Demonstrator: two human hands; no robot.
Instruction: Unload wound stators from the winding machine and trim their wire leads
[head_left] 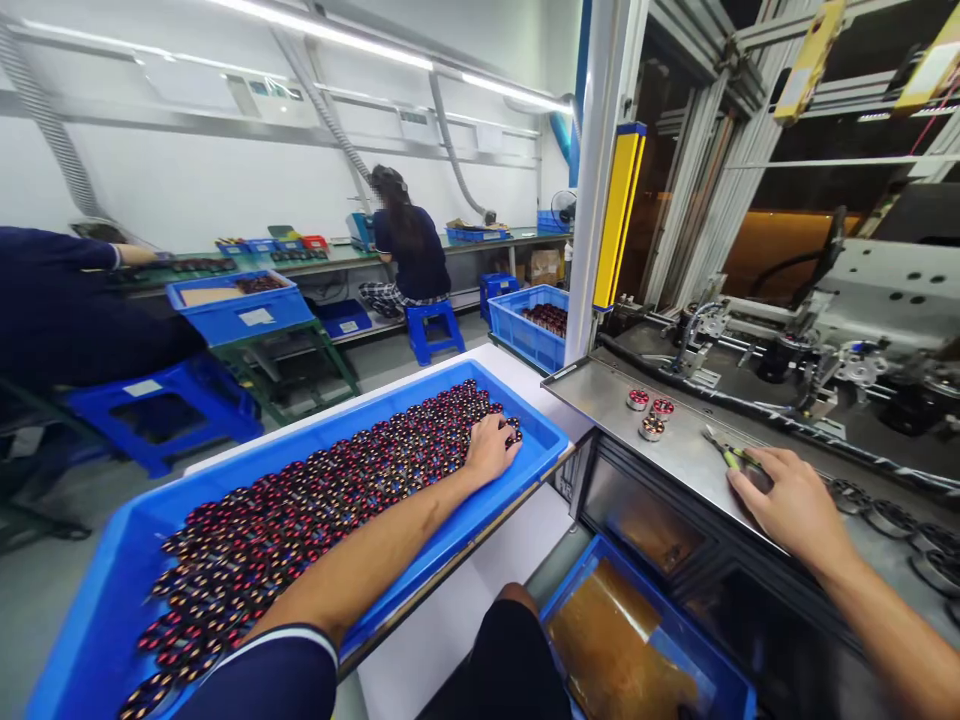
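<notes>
A long blue tray [540, 430] holds many small round motor stators [337, 490] with copper windings and red and black parts. At its far right end my left hand [491, 448] curls its fingers round a stator [514, 432], partly hidden by the fingers. Over the metal worktop, my right hand [799, 505] has its thumb and fingers about the green handles of small pliers [726, 450], whose jaws point away to the left. Beyond the pliers, three stators [652, 428] sit together on the worktop, two with red tops and one coppery.
Silver rings [889, 515] line the worktop's right side, before a machine [862, 330]. A yellow light bar [621, 215] stands on a post. Below is a blue bin [600, 570]. One co-worker [409, 240] sits at the back bench, another [67, 300] at left.
</notes>
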